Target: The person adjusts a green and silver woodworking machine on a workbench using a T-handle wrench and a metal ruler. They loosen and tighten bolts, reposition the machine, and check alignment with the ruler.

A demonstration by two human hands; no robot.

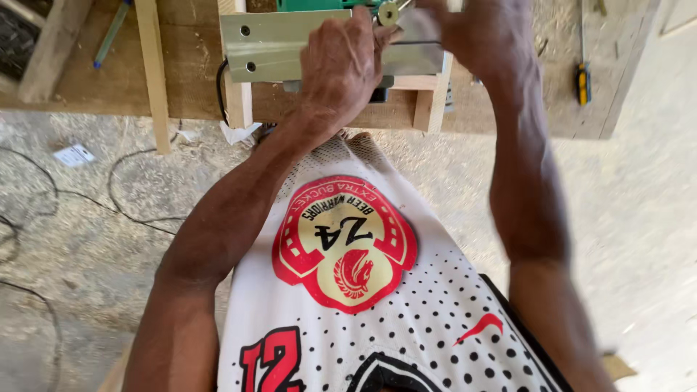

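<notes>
White dotted jersey (406, 319), red crest (345, 243)

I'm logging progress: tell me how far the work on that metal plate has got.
Done: the grey metal plate lies on wooden strips at the workbench edge. In hand: the left hand presses on the plate, and the right hand grips at a brass knob on the green tool. What is left cannot be judged here.

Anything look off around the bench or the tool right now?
Nothing damaged. Both hands, left and right, rest on the metal plate of a green tool. Loose cables and a scrap of paper lie on the dusty floor.
</notes>
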